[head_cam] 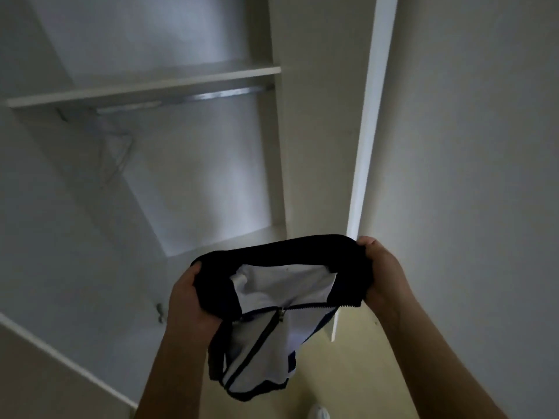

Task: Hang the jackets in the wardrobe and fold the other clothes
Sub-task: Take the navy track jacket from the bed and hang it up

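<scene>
both hands grip the dark collar of a white zip jacket [272, 300], left hand [189, 300] and right hand [381, 276] at its ends, near the open white wardrobe [211, 164], metal rail [211, 95] far above.

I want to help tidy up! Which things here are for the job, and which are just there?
For the job: jacket, left hand, right hand, wardrobe, hanging rail.
Just there: top shelf, wall, floor.

pale yellow floor [348, 373] low in the view, smooth, dimly lit — tip of a white shoe [319, 414] on it, at the bottom edge
</scene>
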### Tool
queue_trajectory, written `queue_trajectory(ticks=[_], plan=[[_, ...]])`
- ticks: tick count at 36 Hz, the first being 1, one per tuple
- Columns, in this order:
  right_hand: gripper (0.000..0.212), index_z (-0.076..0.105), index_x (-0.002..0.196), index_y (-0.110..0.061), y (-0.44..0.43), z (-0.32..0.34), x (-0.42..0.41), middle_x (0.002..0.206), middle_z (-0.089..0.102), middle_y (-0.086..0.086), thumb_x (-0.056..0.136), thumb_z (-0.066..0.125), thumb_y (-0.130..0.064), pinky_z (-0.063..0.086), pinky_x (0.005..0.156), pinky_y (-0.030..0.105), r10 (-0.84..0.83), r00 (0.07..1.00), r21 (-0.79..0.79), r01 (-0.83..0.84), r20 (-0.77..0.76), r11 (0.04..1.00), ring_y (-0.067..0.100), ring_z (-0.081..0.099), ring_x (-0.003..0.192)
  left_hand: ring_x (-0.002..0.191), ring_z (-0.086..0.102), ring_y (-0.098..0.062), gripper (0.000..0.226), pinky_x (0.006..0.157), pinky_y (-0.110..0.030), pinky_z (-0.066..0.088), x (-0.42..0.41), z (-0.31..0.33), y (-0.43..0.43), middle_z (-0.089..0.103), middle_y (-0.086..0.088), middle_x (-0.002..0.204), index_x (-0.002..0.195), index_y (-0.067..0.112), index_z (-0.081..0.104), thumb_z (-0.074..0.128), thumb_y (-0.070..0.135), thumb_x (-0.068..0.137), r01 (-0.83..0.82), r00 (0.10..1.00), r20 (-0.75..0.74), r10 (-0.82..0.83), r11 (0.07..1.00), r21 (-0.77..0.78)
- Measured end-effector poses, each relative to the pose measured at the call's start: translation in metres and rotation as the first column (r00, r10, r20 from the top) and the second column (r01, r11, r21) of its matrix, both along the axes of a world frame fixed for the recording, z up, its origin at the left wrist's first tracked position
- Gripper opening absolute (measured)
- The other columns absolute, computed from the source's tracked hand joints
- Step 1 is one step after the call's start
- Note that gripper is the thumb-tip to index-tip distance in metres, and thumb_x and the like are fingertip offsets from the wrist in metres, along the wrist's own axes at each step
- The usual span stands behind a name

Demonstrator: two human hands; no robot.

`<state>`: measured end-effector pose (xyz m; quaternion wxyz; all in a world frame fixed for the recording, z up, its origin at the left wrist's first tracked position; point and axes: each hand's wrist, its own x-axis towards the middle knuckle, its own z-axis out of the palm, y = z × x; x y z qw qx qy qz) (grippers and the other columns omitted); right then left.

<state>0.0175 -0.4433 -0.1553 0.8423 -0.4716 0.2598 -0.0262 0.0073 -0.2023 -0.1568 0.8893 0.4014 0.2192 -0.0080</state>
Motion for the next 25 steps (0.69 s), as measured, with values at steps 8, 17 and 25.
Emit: queue_trajectory(ticks=[8,17,25], plan=[[0.033,0.054,0.066,-0.013,0.063,-0.021,0.144,0.072,0.053,0.009,0.086,0.032,0.001,0.046,0.06,0.033,0.238,0.971,0.038,-0.238,0.021,0.97,0.024,0.052,0.067,0.074,0.061,-0.022,0.034,0.072,-0.031,0.05,0.094,-0.01,0.066,0.066,-0.01,0.079,0.09,0.005,0.067,0.041,0.025,0.099,-0.214,0.975,-0.027,0.219,0.97,0.117],[0.043,0.059,0.053,-0.016,0.123,-0.032,0.282,0.071,0.053,0.009,0.082,0.036,0.006,0.045,0.064,0.035,0.518,0.856,-0.078,-0.515,0.008,0.853,0.023,0.052,0.069,0.086,0.062,-0.028,0.04,0.091,-0.039,0.046,0.168,0.003,0.106,0.067,-0.015,0.092,0.08,0.003,0.076,0.045,0.02,0.098,-0.406,0.908,-0.052,0.415,0.904,0.132],[0.036,0.06,0.065,-0.011,0.18,-0.048,0.36,0.069,0.055,0.005,0.081,0.036,0.01,0.037,0.054,0.024,0.701,0.707,-0.478,-0.649,-0.092,0.592,0.016,0.046,0.062,0.075,0.061,-0.025,0.026,0.078,-0.035,0.049,0.223,0.01,0.139,0.064,-0.012,0.083,0.089,0.002,0.063,0.044,0.018,0.097,-0.482,0.868,-0.07,0.492,0.867,0.125]])
